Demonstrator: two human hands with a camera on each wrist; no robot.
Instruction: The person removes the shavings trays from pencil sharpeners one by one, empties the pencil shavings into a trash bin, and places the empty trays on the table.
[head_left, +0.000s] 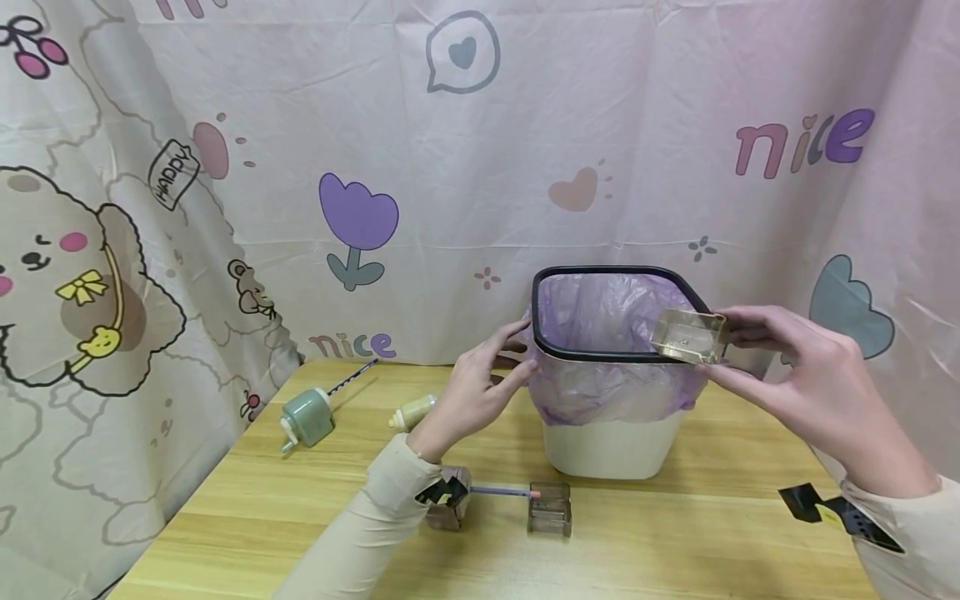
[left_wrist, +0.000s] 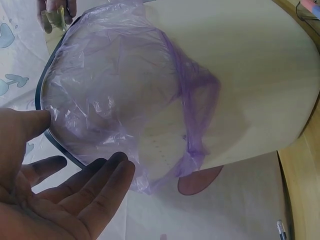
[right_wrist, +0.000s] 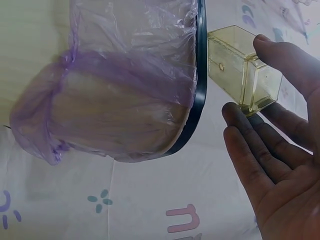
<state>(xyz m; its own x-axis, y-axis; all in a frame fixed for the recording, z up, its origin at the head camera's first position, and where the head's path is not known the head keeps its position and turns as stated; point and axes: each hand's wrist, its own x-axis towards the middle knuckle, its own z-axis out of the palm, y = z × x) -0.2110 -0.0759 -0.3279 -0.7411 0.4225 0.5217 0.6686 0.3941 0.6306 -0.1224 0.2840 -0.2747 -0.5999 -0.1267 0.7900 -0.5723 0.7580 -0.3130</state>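
Note:
A white trash bin (head_left: 611,452) with a black rim stands on the table, lined with a purple plastic bag (head_left: 592,396) folded over its top. My right hand (head_left: 813,367) pinches a small see-through yellowish plastic box (head_left: 690,335) between thumb and fingers, tilted at the right side of the bin's rim. In the right wrist view the box (right_wrist: 242,70) is hollow, and its inside looks mostly bare. My left hand (head_left: 476,387) is at the bin's left side, fingers loosely spread by the rim and bag; in the left wrist view its fingertips (left_wrist: 120,167) lie against or close before the bag.
At the table's left lies a green pencil sharpener (head_left: 307,417) with a dark pencil (head_left: 352,377) in it. A small yellow bottle-like thing (head_left: 412,412) lies behind my left wrist. Nearer are a smoky clear box (head_left: 550,510), a blue pencil (head_left: 498,492) and a brownish piece (head_left: 448,504) partly hidden by my sleeve.

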